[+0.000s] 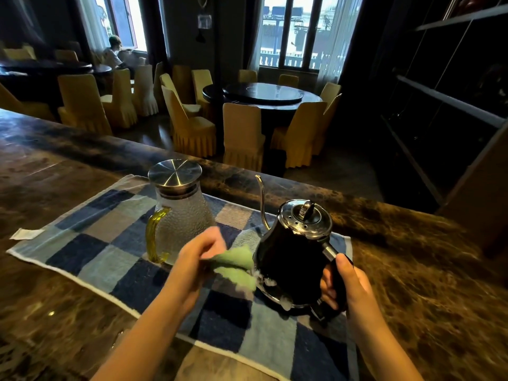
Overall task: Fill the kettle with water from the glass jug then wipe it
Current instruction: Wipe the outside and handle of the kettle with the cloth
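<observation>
Dark marble-look counter fills the foreground, w/ dim dining room behind: round table, yellow-covered chairs, bright windows, a seated person far back left.

Checked blue/grey towel spread flat on counter, white tag at its left edge. Both task items stand on it.

Glass jug: upright, left-centre of towel, textured clear body, steel lid on, yellow-green handle facing cam/left. Water level can't tell.

Kettle: black gooseneck, right side of towel, just beside jug but apart. Tilted, top leaning toward right, base edge lifted on the near side; thin spout points up-left. Steel lid w/ knob is on. Pale smears or reflections near base rim.

Right hand: wrapped around kettle's black handle, thumb on top, firm grasp.

Left hand: pinching a green cloth, fingers closed on its left end. Hand is motion-blurred.

Cloth: small, folded/bunched, right end touching kettle's lower left side near base. Sits btwn jug and kettle, above towel.
</observation>
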### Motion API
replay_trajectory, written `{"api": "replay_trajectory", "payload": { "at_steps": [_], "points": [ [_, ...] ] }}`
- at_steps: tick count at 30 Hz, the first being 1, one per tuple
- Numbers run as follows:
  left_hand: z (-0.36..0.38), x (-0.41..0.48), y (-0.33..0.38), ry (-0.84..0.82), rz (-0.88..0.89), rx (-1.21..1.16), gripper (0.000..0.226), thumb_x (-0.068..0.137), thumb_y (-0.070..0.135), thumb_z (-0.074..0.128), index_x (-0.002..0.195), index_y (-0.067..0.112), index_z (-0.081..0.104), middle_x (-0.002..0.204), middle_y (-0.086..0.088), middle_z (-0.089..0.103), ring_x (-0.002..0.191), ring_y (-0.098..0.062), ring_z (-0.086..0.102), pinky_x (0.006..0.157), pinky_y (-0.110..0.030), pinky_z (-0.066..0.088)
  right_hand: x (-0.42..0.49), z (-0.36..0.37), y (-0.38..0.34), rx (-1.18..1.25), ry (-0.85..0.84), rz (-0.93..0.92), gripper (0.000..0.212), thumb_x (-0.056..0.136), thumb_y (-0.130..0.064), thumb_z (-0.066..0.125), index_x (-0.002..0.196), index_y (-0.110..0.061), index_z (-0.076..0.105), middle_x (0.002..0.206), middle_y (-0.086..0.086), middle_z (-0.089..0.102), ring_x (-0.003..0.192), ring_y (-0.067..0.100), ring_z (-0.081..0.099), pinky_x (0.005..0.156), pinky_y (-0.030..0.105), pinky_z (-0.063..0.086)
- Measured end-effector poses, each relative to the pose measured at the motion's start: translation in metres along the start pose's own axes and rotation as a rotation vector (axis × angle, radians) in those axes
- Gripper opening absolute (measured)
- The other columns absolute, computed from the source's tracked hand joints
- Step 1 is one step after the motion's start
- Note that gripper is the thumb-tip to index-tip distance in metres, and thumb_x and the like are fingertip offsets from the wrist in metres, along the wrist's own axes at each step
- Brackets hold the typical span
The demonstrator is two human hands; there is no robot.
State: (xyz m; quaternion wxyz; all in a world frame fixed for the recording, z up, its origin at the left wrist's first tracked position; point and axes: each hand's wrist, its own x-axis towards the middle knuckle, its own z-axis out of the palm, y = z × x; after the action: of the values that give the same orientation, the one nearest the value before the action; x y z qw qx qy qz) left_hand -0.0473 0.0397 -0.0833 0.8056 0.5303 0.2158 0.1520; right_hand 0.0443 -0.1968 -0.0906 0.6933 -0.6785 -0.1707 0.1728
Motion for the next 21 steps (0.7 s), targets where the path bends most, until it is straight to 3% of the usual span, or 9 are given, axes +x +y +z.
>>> {"api": "replay_trajectory", "payload": {
  "at_steps": [3, 6, 9, 12, 15, 18, 21],
  "points": [
    [0.029, 0.020, 0.005, -0.028, 0.195, 0.388, 0.019, 0.085, 0.025, 0.056, 0.067, 0.021, 0.059, 0.074, -0.001, 0.056, 0.073, -0.014, 0.051, 0.066, -0.028, 0.040, -0.002, 0.001, -0.002, 0.009, 0.011, 0.004, 0.049, 0.077, -0.056, 0.048, 0.060, -0.010, 0.050, 0.051, 0.002, 0.047, 0.040, 0.011, 0.038, 0.039, 0.018, 0.033],
    [0.052, 0.032, -0.003, -0.249, 0.134, 0.289, 0.043, 0.092, 0.038, 0.041, 0.058, 0.021, 0.061, 0.059, 0.005, 0.058, 0.059, -0.008, 0.051, 0.054, -0.018, 0.039, -0.002, 0.002, -0.003, 0.028, 0.032, 0.015, 0.048, 0.077, -0.054, 0.048, 0.061, -0.009, 0.049, 0.049, 0.002, 0.045, 0.039, 0.011, 0.036, 0.038, 0.017, 0.031],
    [0.063, 0.039, -0.020, -0.055, 0.213, 0.188, 0.036, 0.095, 0.018, 0.042, 0.065, 0.011, 0.060, 0.054, 0.006, 0.057, 0.052, -0.009, 0.046, 0.045, -0.013, 0.037, -0.002, 0.004, -0.003, 0.039, 0.045, 0.012, 0.048, 0.077, -0.053, 0.048, 0.062, -0.007, 0.047, 0.049, 0.003, 0.043, 0.039, 0.011, 0.034, 0.037, 0.019, 0.028],
    [0.075, 0.038, -0.041, 0.147, 0.413, 0.327, 0.016, 0.090, 0.014, 0.055, 0.076, 0.020, 0.058, 0.078, 0.000, 0.059, 0.068, -0.006, 0.051, 0.059, -0.012, 0.042, -0.002, 0.005, -0.003, 0.022, 0.061, -0.007, 0.051, 0.074, -0.056, 0.051, 0.062, -0.007, 0.047, 0.050, 0.003, 0.043, 0.039, 0.011, 0.034, 0.037, 0.019, 0.029],
    [0.090, 0.035, -0.060, 0.242, 0.459, 0.440, 0.011, 0.094, 0.037, 0.045, 0.088, 0.034, 0.054, 0.095, 0.010, 0.054, 0.090, 0.003, 0.046, 0.078, -0.015, 0.040, -0.002, 0.005, -0.002, 0.025, 0.073, -0.020, 0.055, 0.066, -0.063, 0.052, 0.060, -0.009, 0.047, 0.049, 0.003, 0.042, 0.038, 0.010, 0.034, 0.036, 0.017, 0.028],
    [0.095, 0.038, -0.068, 0.171, 0.500, 0.476, 0.045, 0.092, 0.047, 0.023, 0.115, 0.025, 0.054, 0.114, 0.006, 0.060, 0.108, -0.005, 0.051, 0.095, -0.032, 0.041, -0.001, 0.006, -0.002, 0.026, 0.084, -0.028, 0.056, 0.065, -0.065, 0.052, 0.059, -0.010, 0.047, 0.050, 0.005, 0.042, 0.038, 0.010, 0.034, 0.035, 0.016, 0.028],
    [0.089, 0.052, -0.068, 0.086, 0.512, 0.575, 0.058, 0.091, 0.048, 0.016, 0.127, 0.021, 0.052, 0.127, 0.004, 0.058, 0.116, -0.005, 0.049, 0.099, -0.017, 0.034, -0.001, 0.008, -0.001, 0.028, 0.084, -0.030, 0.056, 0.065, -0.065, 0.051, 0.059, -0.010, 0.047, 0.049, 0.003, 0.041, 0.038, 0.009, 0.034, 0.036, 0.017, 0.027]
  ]
}}
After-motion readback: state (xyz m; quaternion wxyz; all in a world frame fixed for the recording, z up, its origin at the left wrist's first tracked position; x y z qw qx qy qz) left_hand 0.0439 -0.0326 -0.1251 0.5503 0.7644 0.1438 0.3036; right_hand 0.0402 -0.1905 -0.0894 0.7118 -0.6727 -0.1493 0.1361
